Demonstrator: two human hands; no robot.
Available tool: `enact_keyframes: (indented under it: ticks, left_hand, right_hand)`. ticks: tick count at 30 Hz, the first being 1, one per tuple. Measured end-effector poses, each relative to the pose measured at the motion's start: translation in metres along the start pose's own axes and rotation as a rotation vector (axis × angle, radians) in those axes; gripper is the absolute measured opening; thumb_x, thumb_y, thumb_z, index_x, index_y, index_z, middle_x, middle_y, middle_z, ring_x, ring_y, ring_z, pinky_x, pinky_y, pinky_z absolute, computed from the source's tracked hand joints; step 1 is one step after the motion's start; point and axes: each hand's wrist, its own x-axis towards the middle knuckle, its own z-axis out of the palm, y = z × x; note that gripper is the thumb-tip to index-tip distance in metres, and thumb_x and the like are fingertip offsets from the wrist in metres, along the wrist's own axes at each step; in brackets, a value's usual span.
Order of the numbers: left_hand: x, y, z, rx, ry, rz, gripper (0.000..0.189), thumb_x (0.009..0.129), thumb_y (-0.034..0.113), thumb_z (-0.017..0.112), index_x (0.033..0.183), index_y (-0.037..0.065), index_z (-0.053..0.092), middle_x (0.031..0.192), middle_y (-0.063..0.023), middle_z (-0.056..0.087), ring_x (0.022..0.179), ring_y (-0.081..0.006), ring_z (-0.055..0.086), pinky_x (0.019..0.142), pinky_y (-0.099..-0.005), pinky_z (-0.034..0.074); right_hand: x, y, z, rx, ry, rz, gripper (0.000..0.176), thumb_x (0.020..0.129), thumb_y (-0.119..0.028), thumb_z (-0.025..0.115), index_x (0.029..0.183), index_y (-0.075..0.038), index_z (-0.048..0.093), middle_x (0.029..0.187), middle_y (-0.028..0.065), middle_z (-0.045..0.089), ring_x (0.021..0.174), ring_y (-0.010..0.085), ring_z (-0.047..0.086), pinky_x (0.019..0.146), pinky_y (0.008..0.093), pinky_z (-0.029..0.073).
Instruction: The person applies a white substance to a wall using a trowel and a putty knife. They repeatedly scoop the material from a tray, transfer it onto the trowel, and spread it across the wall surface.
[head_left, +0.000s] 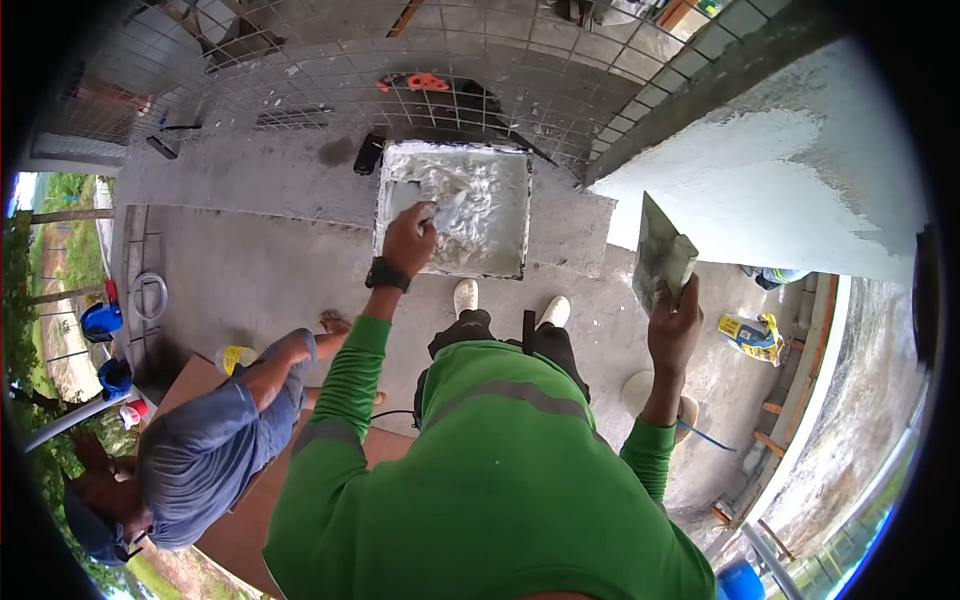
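Observation:
My left hand [410, 240], with a dark watch on its wrist, is closed over a shallow square tray [528, 215] of wet white plaster [480, 205]. It seems to grip a putty knife, whose handle is mostly hidden by my fingers and whose blade is hard to tell from the plaster. To the right, my right hand [676, 325] is wrapped round the pale handle of a plastering trowel [655, 245]. The trowel's flat metal blade is raised beside a white-coated wall [740, 190], apart from the tray.
Wire mesh [540, 70] stretches behind the tray. A dark object [369, 154] lies by its left corner. On my left, a person in a blue shirt [200, 440] sits low on a brown board [205, 385]. A yellow bag [752, 338] and a round pale bucket [637, 393] are at right.

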Motion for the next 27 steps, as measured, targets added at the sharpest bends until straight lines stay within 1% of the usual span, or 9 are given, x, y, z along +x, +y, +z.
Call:
enact_keyframes:
  ticks: [8,10,11,15,17,21,23,26,27]
  left_hand:
    - [0.060,-0.077,-0.016,0.149,-0.088,-0.178,0.028,0.072,0.018,0.058,0.093,0.000,0.064,0.088,-0.0269,0.065,0.089,-0.0443,0.061,0.078,-0.0495,0.050]
    - [0.065,-0.093,-0.002,0.155,-0.044,-0.142,0.024,0.071,0.020,0.061,0.080,-0.002,0.059,0.083,-0.0267,0.064,0.083,-0.0447,0.061,0.072,-0.0485,0.049]
    - [0.070,-0.098,0.000,0.143,-0.121,-0.192,0.030,0.071,0.022,0.059,0.092,0.000,0.064,0.090,-0.0273,0.065,0.090,-0.0451,0.061,0.080,-0.0496,0.049]
    - [0.084,-0.112,0.011,0.156,-0.164,-0.137,0.029,0.071,0.021,0.059,0.090,-0.001,0.063,0.089,-0.0269,0.065,0.089,-0.0447,0.061,0.079,-0.0490,0.050]
    - [0.090,-0.116,0.016,0.118,-0.196,-0.073,0.027,0.071,0.021,0.062,0.087,-0.002,0.063,0.080,-0.0258,0.064,0.082,-0.0424,0.063,0.069,-0.0461,0.049]
    - [0.092,-0.112,0.026,0.113,-0.260,-0.047,0.029,0.072,0.020,0.062,0.090,-0.003,0.063,0.079,-0.0258,0.064,0.079,-0.0416,0.063,0.068,-0.0445,0.049]
    - [0.090,-0.098,0.026,-0.094,-0.400,-0.196,0.031,0.071,0.019,0.061,0.091,-0.005,0.062,0.076,-0.0257,0.063,0.075,-0.0412,0.062,0.067,-0.0439,0.049]
    - [0.089,-0.104,0.059,-0.039,-0.338,-0.005,0.026,0.069,0.020,0.061,0.081,-0.004,0.059,0.081,-0.0277,0.062,0.080,-0.0433,0.061,0.070,-0.0450,0.048]
    - [0.090,-0.097,0.061,-0.004,-0.378,-0.057,0.027,0.070,0.020,0.062,0.081,-0.005,0.059,0.079,-0.0280,0.062,0.079,-0.0412,0.062,0.070,-0.0451,0.047]
  right_hand:
    - [-0.024,-0.028,0.035,-0.062,-0.040,0.040,0.024,0.086,-0.002,0.057,0.109,0.002,0.051,0.078,0.0257,0.062,0.072,0.0450,0.062,0.057,0.0469,0.047]
    - [-0.027,-0.034,0.039,-0.045,-0.039,0.060,0.023,0.086,-0.003,0.056,0.109,0.002,0.051,0.079,0.0264,0.062,0.073,0.0454,0.061,0.057,0.0477,0.046]
    - [-0.029,-0.037,0.041,-0.048,-0.030,0.068,0.023,0.086,-0.003,0.056,0.109,0.002,0.051,0.079,0.0264,0.062,0.073,0.0454,0.061,0.057,0.0477,0.046]
    - [-0.037,-0.034,0.049,-0.090,-0.017,0.112,0.026,0.087,-0.007,0.057,0.112,0.001,0.051,0.083,0.0265,0.063,0.075,0.0456,0.062,0.059,0.0489,0.048]
    - [-0.041,-0.030,0.055,-0.145,-0.009,0.123,0.028,0.087,-0.008,0.057,0.113,0.000,0.052,0.084,0.0263,0.063,0.076,0.0455,0.062,0.060,0.0491,0.048]
    - [-0.041,-0.032,0.069,-0.097,-0.035,0.146,0.032,0.087,-0.010,0.059,0.117,-0.002,0.051,0.084,0.0253,0.064,0.076,0.0446,0.063,0.061,0.0483,0.049]
    - [-0.043,-0.031,0.076,-0.087,-0.075,0.159,0.034,0.086,-0.010,0.059,0.118,-0.002,0.051,0.084,0.0252,0.065,0.075,0.0444,0.063,0.061,0.0482,0.049]
    - [-0.041,-0.042,0.085,-0.084,-0.069,0.143,0.034,0.086,-0.009,0.059,0.118,-0.003,0.051,0.084,0.0249,0.065,0.074,0.0446,0.063,0.061,0.0484,0.049]
    - [-0.040,-0.039,0.088,-0.075,-0.094,0.157,0.033,0.085,-0.009,0.058,0.117,-0.003,0.051,0.083,0.0248,0.064,0.074,0.0449,0.063,0.060,0.0485,0.049]
